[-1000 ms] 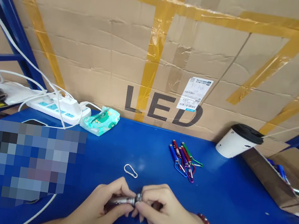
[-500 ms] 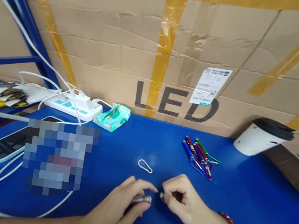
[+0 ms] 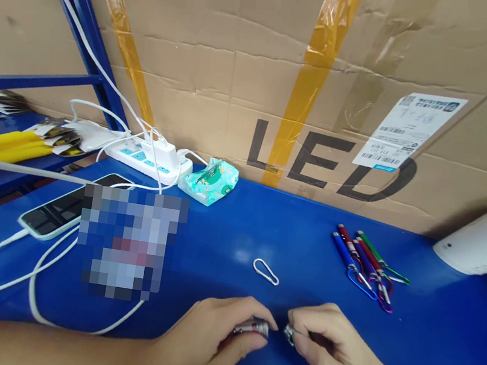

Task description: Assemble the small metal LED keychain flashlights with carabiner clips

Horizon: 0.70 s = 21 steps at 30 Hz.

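Observation:
My left hand point(image 3: 216, 334) is closed around a small silver flashlight tube point(image 3: 255, 327), with its ridged end pointing right. Opposite it, my right hand point(image 3: 329, 345) pinches a small silver cap-like piece point(image 3: 289, 334) between thumb and fingers. A narrow gap separates the two pieces. Just beyond my hands a silver carabiner point(image 3: 265, 272) lies on the blue tabletop point(image 3: 225, 241). Further right, several thin coloured metal flashlights point(image 3: 365, 255) with carabiner clips lie in a bunch. Most of the tube is hidden by my left fingers.
On the left are a phone point(image 3: 70, 205) with white cables, a power strip point(image 3: 137, 157) and a green tissue pack point(image 3: 209, 180). A blurred-out patch covers something nearby. A white cup point(image 3: 477, 242) lies tilted at right. A big cardboard box point(image 3: 220, 93) stands behind.
The view has turned left, so everything sits further right in the picture. Both hands keep their pieces, held apart as before. The carabiner and the bunched flashlights stay in place on the table.

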{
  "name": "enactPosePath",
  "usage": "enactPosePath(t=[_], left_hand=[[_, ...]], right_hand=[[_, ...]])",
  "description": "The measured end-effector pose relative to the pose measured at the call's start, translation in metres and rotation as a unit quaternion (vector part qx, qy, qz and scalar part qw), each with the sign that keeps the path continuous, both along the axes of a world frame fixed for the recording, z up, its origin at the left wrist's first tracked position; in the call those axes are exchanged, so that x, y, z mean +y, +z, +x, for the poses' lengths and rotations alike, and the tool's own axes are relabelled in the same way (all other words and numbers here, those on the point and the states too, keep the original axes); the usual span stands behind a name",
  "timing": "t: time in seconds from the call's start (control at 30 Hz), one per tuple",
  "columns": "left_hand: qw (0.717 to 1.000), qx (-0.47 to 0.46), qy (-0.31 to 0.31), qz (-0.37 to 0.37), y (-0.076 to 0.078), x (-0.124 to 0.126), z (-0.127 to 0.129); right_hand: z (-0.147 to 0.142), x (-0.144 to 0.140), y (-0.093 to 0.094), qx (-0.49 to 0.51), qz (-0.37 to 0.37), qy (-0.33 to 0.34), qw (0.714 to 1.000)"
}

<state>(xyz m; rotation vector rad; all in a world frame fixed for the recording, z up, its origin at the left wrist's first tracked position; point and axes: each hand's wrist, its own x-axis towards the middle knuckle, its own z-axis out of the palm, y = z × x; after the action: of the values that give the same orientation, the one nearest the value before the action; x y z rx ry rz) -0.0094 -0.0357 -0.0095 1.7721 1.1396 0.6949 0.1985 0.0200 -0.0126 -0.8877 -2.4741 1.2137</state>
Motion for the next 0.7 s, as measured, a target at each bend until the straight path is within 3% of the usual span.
enactPosePath(t=[0.17, 0.4, 0.53, 0.7], left_hand=[[1.000, -0.001, -0.011, 0.004, 0.000, -0.001, 0.003], [0.999, 0.018, -0.009, 0.034, 0.004, -0.009, 0.007], [1.000, 0.014, -0.001, 0.004, 0.004, -0.012, 0.012], [0.999, -0.024, 0.019, -0.020, 0.000, -0.012, 0.012]], right_hand=[[-0.008, -0.012, 0.001, 0.070, -0.198, -0.038, 0.977], [-0.013, -0.016, 0.003, 0.101, -0.283, -0.012, 0.954], [-0.009, -0.015, 0.000, 0.114, -0.288, -0.020, 0.951], [-0.008, -0.016, 0.003, 0.076, -0.167, -0.026, 0.983]])
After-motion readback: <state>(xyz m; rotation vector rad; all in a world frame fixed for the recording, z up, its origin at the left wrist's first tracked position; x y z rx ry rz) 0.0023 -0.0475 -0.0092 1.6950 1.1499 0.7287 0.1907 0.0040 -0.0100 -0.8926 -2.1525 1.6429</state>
